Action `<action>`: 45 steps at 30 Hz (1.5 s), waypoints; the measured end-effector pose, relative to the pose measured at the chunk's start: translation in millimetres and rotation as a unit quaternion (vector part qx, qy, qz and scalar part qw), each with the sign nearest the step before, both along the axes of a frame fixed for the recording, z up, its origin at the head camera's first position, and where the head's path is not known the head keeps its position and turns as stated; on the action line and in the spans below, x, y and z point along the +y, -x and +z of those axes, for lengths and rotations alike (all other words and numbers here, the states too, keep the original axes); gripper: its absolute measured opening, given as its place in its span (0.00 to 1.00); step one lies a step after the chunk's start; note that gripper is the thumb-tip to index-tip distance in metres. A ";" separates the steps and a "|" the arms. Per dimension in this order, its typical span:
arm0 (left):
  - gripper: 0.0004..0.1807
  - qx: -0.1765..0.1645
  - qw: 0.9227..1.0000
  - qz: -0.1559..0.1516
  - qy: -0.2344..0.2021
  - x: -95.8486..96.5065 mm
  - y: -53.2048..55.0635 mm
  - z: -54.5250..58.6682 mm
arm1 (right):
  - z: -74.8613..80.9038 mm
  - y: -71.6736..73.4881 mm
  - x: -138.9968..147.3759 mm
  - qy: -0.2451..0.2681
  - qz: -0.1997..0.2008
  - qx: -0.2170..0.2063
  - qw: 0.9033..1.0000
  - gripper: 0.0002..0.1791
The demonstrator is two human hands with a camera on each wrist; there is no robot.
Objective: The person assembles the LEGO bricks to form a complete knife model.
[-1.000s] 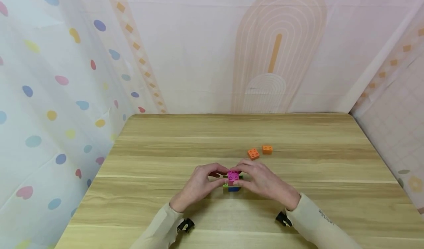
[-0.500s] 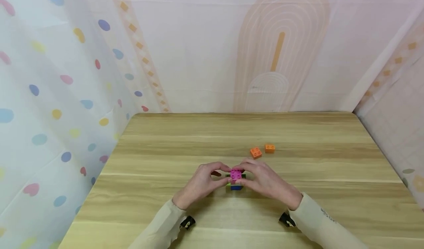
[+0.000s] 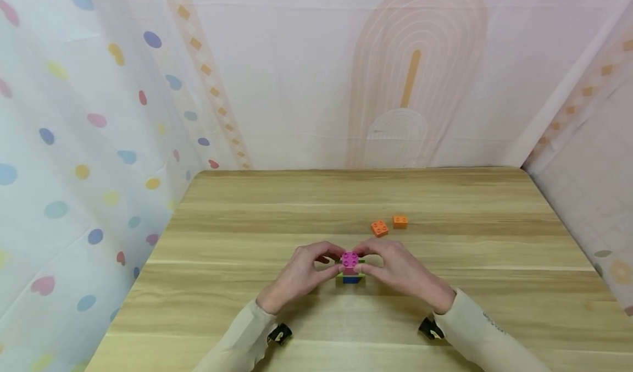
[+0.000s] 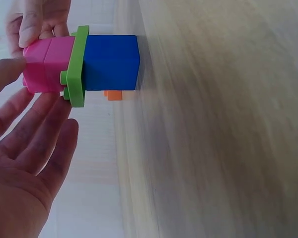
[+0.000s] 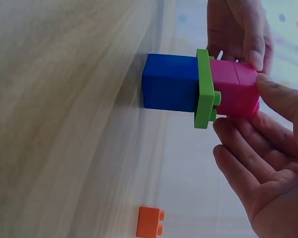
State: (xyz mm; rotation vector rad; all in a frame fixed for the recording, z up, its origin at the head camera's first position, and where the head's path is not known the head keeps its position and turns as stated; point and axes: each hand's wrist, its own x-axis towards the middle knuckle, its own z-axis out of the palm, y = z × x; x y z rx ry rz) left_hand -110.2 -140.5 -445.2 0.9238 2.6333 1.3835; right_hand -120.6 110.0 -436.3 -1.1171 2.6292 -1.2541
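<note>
A small tower of toy building bricks stands upright on the table in front of the person. At its base is a blue block (image 4: 111, 62), and a wider green plate (image 4: 78, 69) lies over that. On the plate sit a lower pink brick (image 4: 61, 57) and an upper pink brick (image 3: 350, 259), flush with each other. The left hand (image 3: 301, 273) pinches the upper pink brick from the left between thumb and fingers. From the right, the right hand (image 3: 403, 273) pinches the same brick, its remaining fingers extended behind the tower in the right wrist view.
Two orange bricks, one turned at an angle (image 3: 379, 228) and one squarer to the edge (image 3: 400, 222), lie on the wooden table (image 3: 237, 218) beyond the right hand. A patterned curtain (image 3: 296, 86) hangs behind the table's far edge.
The right hand's fingers have shifted slightly at the upper pink brick, arching a little more. Both hands stay at the tower, and the orange bricks lie as before.
</note>
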 end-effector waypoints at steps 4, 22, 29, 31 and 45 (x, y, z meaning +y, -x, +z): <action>0.11 0.003 1.000 -0.004 0.009 -2.8 -2.8 1.7 | 0.7 -1.9 -3.5 0.001 0.009 0.029 1.000 0.14; 0.14 -0.005 1.000 0.000 0.008 -5.2 -11.6 0.4 | -3.9 -8.5 -5.4 0.016 0.014 -0.012 1.000 0.15; 0.14 0.004 1.000 0.003 0.012 -4.0 -14.1 1.1 | -5.0 -6.1 -0.4 0.008 0.008 -0.018 1.000 0.16; 0.14 0.001 1.000 0.005 0.013 -3.8 -14.6 1.2 | -4.5 -5.5 2.3 0.002 -0.005 -0.019 1.000 0.16; 0.14 -0.009 1.000 0.016 0.024 -5.3 -13.9 2.1 | 3.7 7.8 27.2 0.002 -0.086 -0.013 0.996 0.16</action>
